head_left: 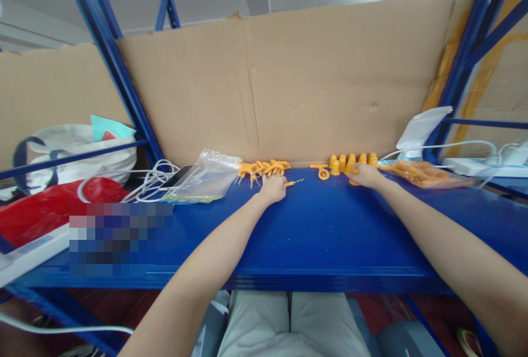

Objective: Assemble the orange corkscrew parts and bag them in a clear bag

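My left hand (273,188) is closed at the near edge of a pile of small orange corkscrews (264,168) on the blue shelf (313,230); an orange corkscrew (293,182) with its metal spiral sticks out to the right of its fingers. My right hand (363,174) is curled on an orange cap piece (353,182) in front of a row of upright orange caps (350,161). One orange piece (322,170) lies on its side left of that row.
An empty clear plastic bag (205,176) and a phone with white cables (154,180) lie to the left. A clear bag of orange parts (421,172) lies to the right, beside a white power strip (474,167). Cardboard (289,82) backs the shelf; blue uprights (111,54) flank it.
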`<state>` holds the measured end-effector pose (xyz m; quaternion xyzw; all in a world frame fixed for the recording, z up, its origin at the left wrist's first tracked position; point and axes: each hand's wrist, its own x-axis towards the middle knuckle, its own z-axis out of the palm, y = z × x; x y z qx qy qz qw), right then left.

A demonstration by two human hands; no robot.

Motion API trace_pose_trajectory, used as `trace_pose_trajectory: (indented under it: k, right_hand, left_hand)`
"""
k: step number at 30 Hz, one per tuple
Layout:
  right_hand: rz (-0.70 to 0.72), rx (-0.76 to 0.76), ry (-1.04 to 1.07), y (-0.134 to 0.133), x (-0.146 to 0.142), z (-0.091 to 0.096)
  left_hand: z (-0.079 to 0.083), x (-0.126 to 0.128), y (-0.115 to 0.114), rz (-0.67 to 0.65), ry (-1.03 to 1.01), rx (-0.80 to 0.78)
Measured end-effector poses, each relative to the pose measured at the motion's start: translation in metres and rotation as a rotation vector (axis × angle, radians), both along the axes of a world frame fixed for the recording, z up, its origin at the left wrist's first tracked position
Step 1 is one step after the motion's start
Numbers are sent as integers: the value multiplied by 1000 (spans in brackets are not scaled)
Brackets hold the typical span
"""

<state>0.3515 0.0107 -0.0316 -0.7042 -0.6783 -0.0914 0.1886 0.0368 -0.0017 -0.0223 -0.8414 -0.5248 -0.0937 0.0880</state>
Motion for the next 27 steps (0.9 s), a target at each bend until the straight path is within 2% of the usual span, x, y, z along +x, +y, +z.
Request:
trace_pose_trajectory:
  k: [3,8,12,20,25,27]
  right_hand:
    - [46,-103,48,-2,-12,2]
    - [240,-202,103,-8,-30,7]
    - [238,-224,43,-12,-44,8]
    - [357,-98,-135,-20,-67,11]
    - [303,-86,-110,-20,-69,9]
    - [324,-72,-99,-18,-67,7]
  left_hand:
    - [0,0,1,-2,2,8]
    - [0,0,2,-4,-12,6]
    - [-1,1,2,-10,-29,-3]
    - [0,0,2,-44,-52,-9]
    - [2,0,1,-76,-84,-6]
    - [2,0,1,-99,-90,7]
